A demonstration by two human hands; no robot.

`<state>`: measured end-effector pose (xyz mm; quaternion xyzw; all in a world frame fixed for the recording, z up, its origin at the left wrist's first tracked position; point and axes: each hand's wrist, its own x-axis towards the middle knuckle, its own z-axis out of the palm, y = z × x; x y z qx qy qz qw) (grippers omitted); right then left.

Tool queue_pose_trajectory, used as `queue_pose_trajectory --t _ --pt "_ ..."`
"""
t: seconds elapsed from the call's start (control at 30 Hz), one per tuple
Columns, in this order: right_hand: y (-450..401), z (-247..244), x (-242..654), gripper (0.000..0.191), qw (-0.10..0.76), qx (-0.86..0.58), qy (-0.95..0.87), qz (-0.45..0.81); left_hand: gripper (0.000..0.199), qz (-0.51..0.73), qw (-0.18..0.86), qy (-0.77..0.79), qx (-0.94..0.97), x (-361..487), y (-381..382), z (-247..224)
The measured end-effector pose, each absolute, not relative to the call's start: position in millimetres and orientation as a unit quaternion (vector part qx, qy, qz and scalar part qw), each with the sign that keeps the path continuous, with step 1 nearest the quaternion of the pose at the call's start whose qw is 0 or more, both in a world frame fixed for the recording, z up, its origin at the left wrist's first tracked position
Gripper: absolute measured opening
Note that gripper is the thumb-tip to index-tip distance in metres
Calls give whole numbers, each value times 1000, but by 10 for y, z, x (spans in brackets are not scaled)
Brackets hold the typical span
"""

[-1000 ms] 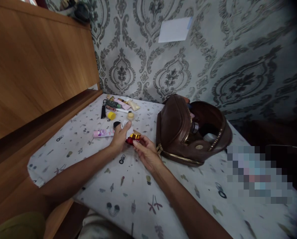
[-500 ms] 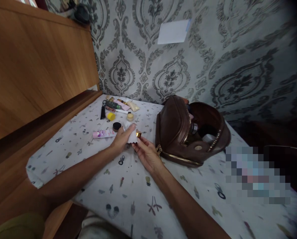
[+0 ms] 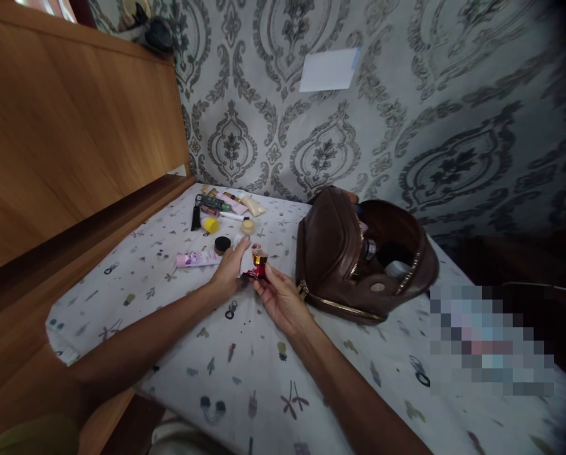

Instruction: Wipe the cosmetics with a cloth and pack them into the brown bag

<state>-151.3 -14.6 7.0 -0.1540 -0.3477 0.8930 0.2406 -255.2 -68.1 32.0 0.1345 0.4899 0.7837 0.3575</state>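
Observation:
My right hand [image 3: 285, 300] pinches a small red cosmetic jar with a gold lid [image 3: 258, 260] by its near side. My left hand [image 3: 228, 272] is closed on a crumpled white wipe [image 3: 245, 258], which lies against the jar's left side. The hands meet just above the patterned cloth. Left of them lies a pink-and-white tube [image 3: 195, 260], partly behind my left hand. A round container with a black lid [image 3: 222, 244] stands just beyond the tube. Farther back are a small beige round container [image 3: 248, 226] and a yellow-capped one [image 3: 211, 225].
An unzipped brown leather bag [image 3: 330, 253] with items inside stands at the right. Several makeup tubes [image 3: 214, 203] lie at the back left, near a black tube [image 3: 196, 218]. A wooden panel [image 3: 78, 114] rises on the left. The patterned wall closes off the back.
The red jar, mostly covered by the white wipe before, now shows its gold lid and red body. The wipe has shifted to its left side, with my left hand.

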Motion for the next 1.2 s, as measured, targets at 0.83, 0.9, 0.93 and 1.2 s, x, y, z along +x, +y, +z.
queue_pose_trajectory --t 0.83,0.9,0.93,1.2 --pt "-177 111 -1495 37 205 -105 -310 922 38 784 373 486 99 -2589 -701 338" --pt "-170 118 -1490 37 199 -96 -312 924 38 769 411 480 96 -2586 -698 333" --pt "-168 123 -1485 36 197 -91 -315 924 37 762 431 473 94 -2587 -699 327" --pt "-183 201 -1391 57 178 -60 -371 909 16 767 454 445 89 -2614 -719 287"
